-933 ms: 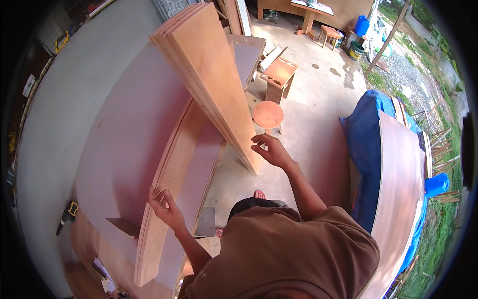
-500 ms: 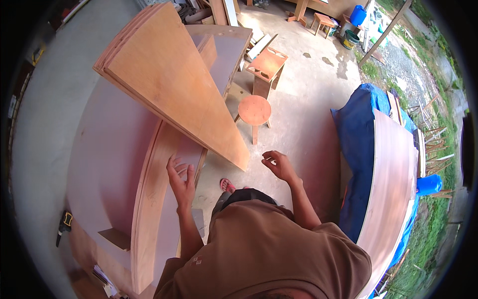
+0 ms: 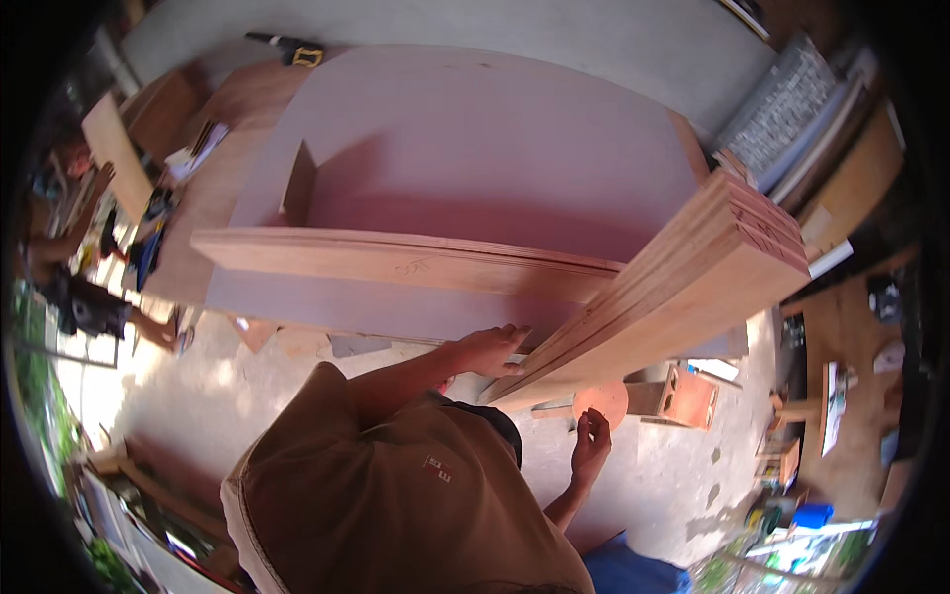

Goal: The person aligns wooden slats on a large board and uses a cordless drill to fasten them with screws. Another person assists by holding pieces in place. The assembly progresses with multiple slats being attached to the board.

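A stack of tapered plywood panels [image 3: 653,307] slants across the worktable, its wide end up at the right and its narrow end toward me. My left hand [image 3: 492,350] is open beside the narrow end, fingers stretched toward the stack's edge; I cannot tell whether they touch it. My right hand [image 3: 592,444] hangs over the floor on the other side of the stack, fingers loosely bent and apart, with nothing visible in them. Long plywood strips [image 3: 396,259] lie on the pale tabletop [image 3: 475,129], partly passing behind the stack.
A round stool [image 3: 601,404] and a low wooden stool [image 3: 690,396] stand beyond the stack. A small board [image 3: 298,183] stands upright on the table. A black and yellow power tool [image 3: 293,49] lies at the far edge. Another person [image 3: 89,257] is at the far left.
My view has swung to the left, so the table now runs across it. The left hand has come close to the stack's narrow end. The right hand remains off the stack.
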A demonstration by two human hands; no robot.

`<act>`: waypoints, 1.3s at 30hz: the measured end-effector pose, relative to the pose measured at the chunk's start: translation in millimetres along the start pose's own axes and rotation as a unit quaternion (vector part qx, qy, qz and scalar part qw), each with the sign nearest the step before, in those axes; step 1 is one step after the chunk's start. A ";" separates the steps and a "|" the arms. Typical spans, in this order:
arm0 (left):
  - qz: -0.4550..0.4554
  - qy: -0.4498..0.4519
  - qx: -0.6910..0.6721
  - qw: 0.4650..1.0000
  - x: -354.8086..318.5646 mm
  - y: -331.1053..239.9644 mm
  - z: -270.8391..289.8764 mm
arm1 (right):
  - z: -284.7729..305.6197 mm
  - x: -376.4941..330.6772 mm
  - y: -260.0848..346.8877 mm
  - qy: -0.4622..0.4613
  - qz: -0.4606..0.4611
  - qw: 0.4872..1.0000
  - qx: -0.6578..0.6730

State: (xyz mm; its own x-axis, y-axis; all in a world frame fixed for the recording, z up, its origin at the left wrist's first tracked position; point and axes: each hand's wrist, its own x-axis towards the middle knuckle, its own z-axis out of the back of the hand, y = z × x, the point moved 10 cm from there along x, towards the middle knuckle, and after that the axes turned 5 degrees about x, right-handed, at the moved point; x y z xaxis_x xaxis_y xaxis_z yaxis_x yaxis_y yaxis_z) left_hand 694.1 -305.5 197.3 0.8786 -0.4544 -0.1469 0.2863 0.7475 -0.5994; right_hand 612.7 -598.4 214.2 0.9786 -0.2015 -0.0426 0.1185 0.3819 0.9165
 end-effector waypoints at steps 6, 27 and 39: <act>0.238 -0.077 -0.040 0.967 -115.7 69.5 -38.9 | -74.1 19.5 15.6 0.317 0.072 0.945 -0.026; 0.724 -0.083 -0.563 0.390 -606.9 108.8 -484.9 | 44.0 44.0 109.8 -0.129 0.177 0.934 0.282; 0.108 -0.345 -0.211 0.908 -133.4 16.8 41.1 | 48.9 216.0 73.7 0.207 0.084 0.892 0.394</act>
State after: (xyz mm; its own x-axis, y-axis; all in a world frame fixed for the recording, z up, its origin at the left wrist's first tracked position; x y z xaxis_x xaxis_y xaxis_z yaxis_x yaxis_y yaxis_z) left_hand 597.4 -212.4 239.2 0.9689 0.2015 0.1437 0.0348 0.4639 -0.8852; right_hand 824.6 -657.9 292.0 0.9690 0.2109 0.1288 -0.0320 -0.4098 0.9116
